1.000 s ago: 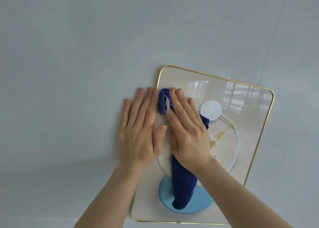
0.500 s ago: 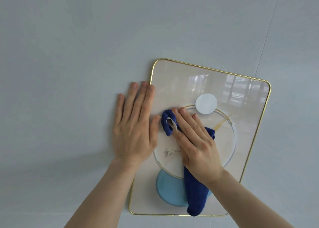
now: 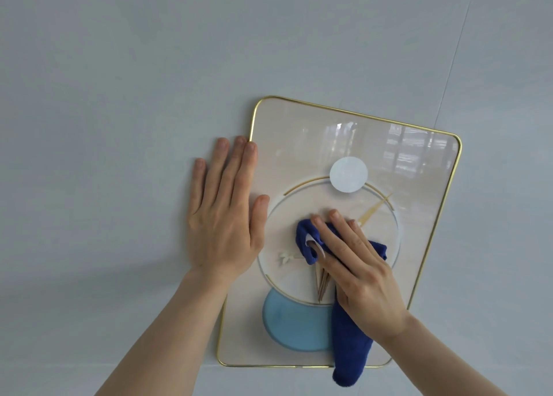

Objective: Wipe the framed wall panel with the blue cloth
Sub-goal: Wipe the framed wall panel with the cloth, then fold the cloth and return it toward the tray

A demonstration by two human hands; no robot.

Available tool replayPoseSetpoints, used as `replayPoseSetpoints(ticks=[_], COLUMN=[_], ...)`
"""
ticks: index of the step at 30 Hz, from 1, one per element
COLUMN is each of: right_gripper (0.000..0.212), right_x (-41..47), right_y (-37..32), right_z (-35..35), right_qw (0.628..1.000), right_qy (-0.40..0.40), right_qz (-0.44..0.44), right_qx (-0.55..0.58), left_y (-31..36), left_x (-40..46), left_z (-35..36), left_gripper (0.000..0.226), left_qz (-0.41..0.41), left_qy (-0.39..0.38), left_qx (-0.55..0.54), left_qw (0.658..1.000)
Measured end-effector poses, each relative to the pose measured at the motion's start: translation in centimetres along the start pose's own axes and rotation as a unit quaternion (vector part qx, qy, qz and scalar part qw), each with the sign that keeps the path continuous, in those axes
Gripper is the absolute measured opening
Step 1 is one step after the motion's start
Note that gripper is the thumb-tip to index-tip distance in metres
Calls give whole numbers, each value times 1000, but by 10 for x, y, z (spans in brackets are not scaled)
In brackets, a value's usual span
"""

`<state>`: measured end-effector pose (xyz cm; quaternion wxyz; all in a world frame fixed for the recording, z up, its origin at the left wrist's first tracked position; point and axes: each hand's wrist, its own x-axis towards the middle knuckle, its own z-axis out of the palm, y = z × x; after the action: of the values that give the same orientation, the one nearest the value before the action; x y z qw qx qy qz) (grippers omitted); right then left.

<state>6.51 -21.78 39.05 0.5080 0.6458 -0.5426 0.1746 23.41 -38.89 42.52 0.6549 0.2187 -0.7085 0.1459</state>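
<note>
Right hand (image 3: 356,264), fingers flat pressing dark-blue cloth (image 3: 350,347), has slid down gold-framed glossy panel (image 3: 302,144) to centre; left hand (image 3: 224,216) splayed, bracing; upper-left wiped, right side remains

A pale grey-blue wall (image 3: 119,66) carries everything here, with a thin seam running down it toward two o'clock. Mounted flat against it, tilted slightly clockwise, sits the framed wall panel (image 3: 299,132), gold-rimmed with rounded corners. A left hand (image 3: 224,216) lies flat at nine o'clock of the panel, straddling its edge. Toward five o'clock a right hand (image 3: 359,270) presses the blue cloth (image 3: 350,350) on the glass, its tail hanging past the bottom rim.
</note>
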Motion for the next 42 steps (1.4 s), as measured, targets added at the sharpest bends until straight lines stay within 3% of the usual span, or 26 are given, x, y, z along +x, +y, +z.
replayPoseSetpoints(ticks=[7, 16, 20, 22, 26, 30, 33, 36, 39, 42], right_gripper=[47, 60, 36, 31, 46, 43, 48, 40, 38, 40], right_x=[-41, -95, -107, -107, -112, -108, -94, -82, -74, -66], right_y=[13, 18, 15, 13, 11, 3, -3, -10, -21, -30], right_z=[-15, -35, -45, -59, -86, -119, -146, -164, -178, -186], right_qw=[997, 984, 971, 958, 914, 872, 820, 794, 742, 684], right_qy=[-52, -45, -80, -128, -224, -241, -287, -258, -185, -146], right_qz=[-7, 96, 152, 191, 303, 417, 495, 540, 597, 621], right_qx=[-53, -147, -164, -173, -149, -88, 6, 107, 244, 354], left_y=[0, 0, -1, 1, 2, 5, 19, 46, 79, 113], left_x=[0, -1, 0, 0, 3, 7, 4, -19, -53, -82], left_z=[0, 5, 4, 2, -4, -25, -53, -84, -108, -124], left_gripper=[61, 61, 61, 61, 63, 65, 65, 53, 34, 28], left_qz=[-1, 0, -6, -10, -16, -34, -106, -144, -199, -266], left_qy=[12, 22, 8, 1, -33, -83, -101, -89, -168, -306], left_qx=[3, 1, 1, -6, -32, -119, -175, -184, -287, -406], left_qw=[1000, 1000, 1000, 1000, 999, 989, 973, 968, 922, 819])
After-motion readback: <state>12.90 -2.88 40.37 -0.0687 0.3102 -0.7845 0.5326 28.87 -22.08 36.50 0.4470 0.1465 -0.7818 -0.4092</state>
